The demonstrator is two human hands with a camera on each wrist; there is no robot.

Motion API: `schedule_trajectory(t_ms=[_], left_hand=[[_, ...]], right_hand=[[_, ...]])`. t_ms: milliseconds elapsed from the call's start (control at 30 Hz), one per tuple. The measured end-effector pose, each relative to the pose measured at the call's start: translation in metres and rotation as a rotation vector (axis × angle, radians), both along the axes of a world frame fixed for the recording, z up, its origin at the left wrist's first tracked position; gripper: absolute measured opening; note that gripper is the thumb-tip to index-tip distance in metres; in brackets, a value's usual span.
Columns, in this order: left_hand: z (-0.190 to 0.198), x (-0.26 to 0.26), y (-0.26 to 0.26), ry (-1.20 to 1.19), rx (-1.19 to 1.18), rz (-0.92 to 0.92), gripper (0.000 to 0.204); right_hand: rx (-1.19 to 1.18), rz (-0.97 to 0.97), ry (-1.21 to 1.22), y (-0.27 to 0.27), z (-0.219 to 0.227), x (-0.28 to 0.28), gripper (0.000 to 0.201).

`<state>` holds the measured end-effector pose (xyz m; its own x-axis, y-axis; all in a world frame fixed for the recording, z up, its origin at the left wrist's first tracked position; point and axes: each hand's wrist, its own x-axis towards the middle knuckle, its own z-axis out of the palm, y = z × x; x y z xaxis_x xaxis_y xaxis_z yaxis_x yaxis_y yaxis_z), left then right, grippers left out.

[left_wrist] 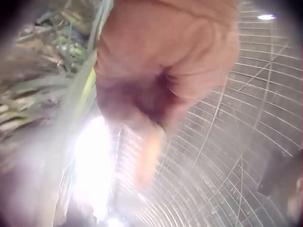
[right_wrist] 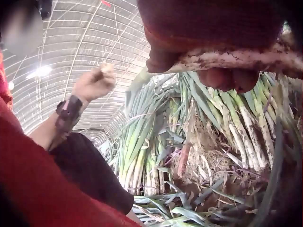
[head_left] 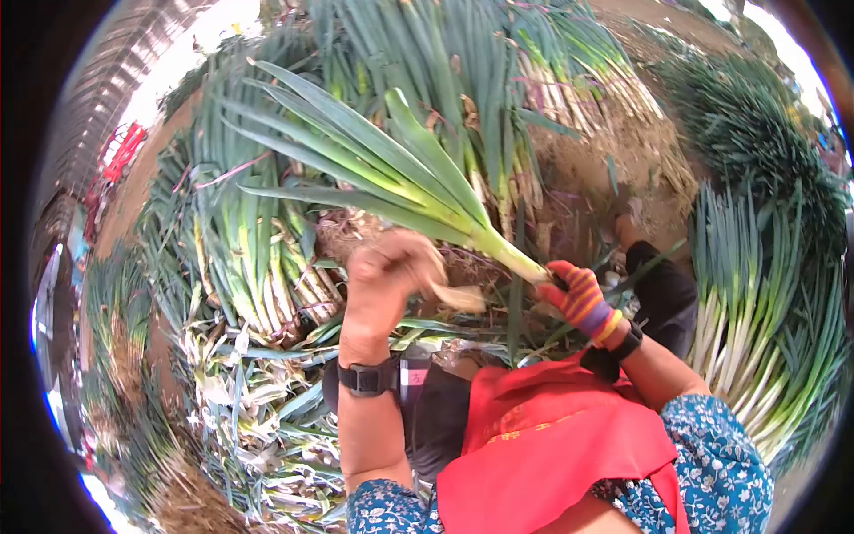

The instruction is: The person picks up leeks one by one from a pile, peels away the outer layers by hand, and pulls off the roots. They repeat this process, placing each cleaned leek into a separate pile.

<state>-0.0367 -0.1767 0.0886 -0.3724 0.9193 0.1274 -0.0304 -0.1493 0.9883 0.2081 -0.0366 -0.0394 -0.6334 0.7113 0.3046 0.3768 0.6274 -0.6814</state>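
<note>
My right hand, in a striped orange, purple and yellow glove, grips a large green onion near its root end. Its long leaves fan out to the upper left, above my left hand. In the right wrist view the soil-streaked white shaft crosses the gloved fingers. My bare left hand is raised beside the stalk, apart from its white part and blurred. Between its fingers it pinches a pale tan strip, which also juts from the fingers in the left wrist view; I cannot tell what it is.
Tied bundles of green onions stand ahead and to the left, with more bundles at the right. Peeled leaves and pale scraps litter the ground by my knees. A red apron covers my lap. An arched ribbed roof spans overhead.
</note>
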Motion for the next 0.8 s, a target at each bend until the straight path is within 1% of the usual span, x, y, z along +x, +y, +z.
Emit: schedule_trajectory(t_ms=[33,67,100,133,167,200,233,267,300,333,367,400,433,500,567,600,633,700,733,767,800], left_hand=[[0.007,0.009,-0.003,0.095,-0.141,-0.291,0.014],[-0.002,0.015,0.005,0.11,-0.238,-0.374,0.019],[-0.016,0.019,0.013,0.13,-0.333,-0.449,0.023],[-0.025,0.015,0.024,0.258,-0.433,-0.29,0.03],[-0.034,0.01,0.032,0.258,-0.436,-0.289,0.03],[-0.043,0.005,0.037,-0.145,-0.24,-0.116,0.034],[-0.041,0.004,0.041,-0.54,-0.033,0.066,0.038],[-0.035,0.005,0.044,-0.563,0.122,0.083,0.038],[-0.036,0.003,0.046,-0.564,0.116,0.089,0.038],[-0.038,0.002,0.049,-0.575,0.111,0.153,0.038],[-0.041,0.003,0.051,-0.589,0.107,0.214,0.039],[-0.044,0.003,0.053,-0.539,0.131,0.216,0.041],[-0.045,0.006,0.053,-0.545,0.121,0.211,0.041],[-0.04,0.011,0.052,-0.589,0.111,0.185,0.048],[-0.033,0.016,0.051,-0.571,0.138,0.153,0.048],[-0.03,0.018,0.05,-0.552,0.17,0.127,0.048],[-0.027,0.02,0.049,-0.554,0.169,0.135,0.048],[-0.023,0.023,0.05,-0.476,0.234,0.174,0.047],[-0.028,0.021,0.052,-0.528,0.229,0.187,0.045],[-0.036,0.016,0.056,-0.532,0.228,0.198,0.045],[-0.047,0.01,0.062,-0.525,0.152,0.304,0.044]], right_hand=[[-0.173,0.035,0.079,0.001,0.007,-0.006,0.041],[-0.339,0.077,0.164,0.003,0.01,-0.007,0.042],[-0.332,0.072,0.16,0.005,0.011,-0.006,0.042],[-0.266,0.079,0.163,0.007,0.01,-0.007,0.041],[-0.207,0.087,0.168,0.005,0.011,-0.009,0.041],[-0.166,0.101,0.166,0.002,0.013,-0.009,0.041],[-0.172,0.104,0.166,-0.001,0.012,-0.01,0.041],[-0.103,0.136,0.184,-0.007,0.01,-0.01,0.042],[-0.035,0.165,0.202,-0.012,0.008,-0.01,0.043],[-0.13,0.224,0.06,-0.013,0.018,-0.014,0.046],[-0.019,0.296,0.071,-0.011,0.022,-0.019,0.045],[-0.377,0.372,0.295,-0.009,0.025,-0.032,0.045],[-0.737,0.432,0.524,-0.007,0.028,-0.048,0.044],[-0.936,0.488,0.654,0.003,0.059,-0.074,0.042],[-0.857,0.543,0.531,0.015,0.084,-0.089,0.041],[-0.999,0.536,0.501,0.011,0.098,-0.091,0.039],[-1.004,0.541,0.495,0.013,0.1,-0.094,0.039],[-0.961,0.579,0.377,0.018,0.1,-0.102,0.038],[-0.941,0.579,0.418,0.019,0.096,-0.107,0.039],[-0.948,0.585,0.41,0.016,0.092,-0.11,0.039],[-0.705,0.521,0.396,0.013,0.089,-0.113,0.039]])
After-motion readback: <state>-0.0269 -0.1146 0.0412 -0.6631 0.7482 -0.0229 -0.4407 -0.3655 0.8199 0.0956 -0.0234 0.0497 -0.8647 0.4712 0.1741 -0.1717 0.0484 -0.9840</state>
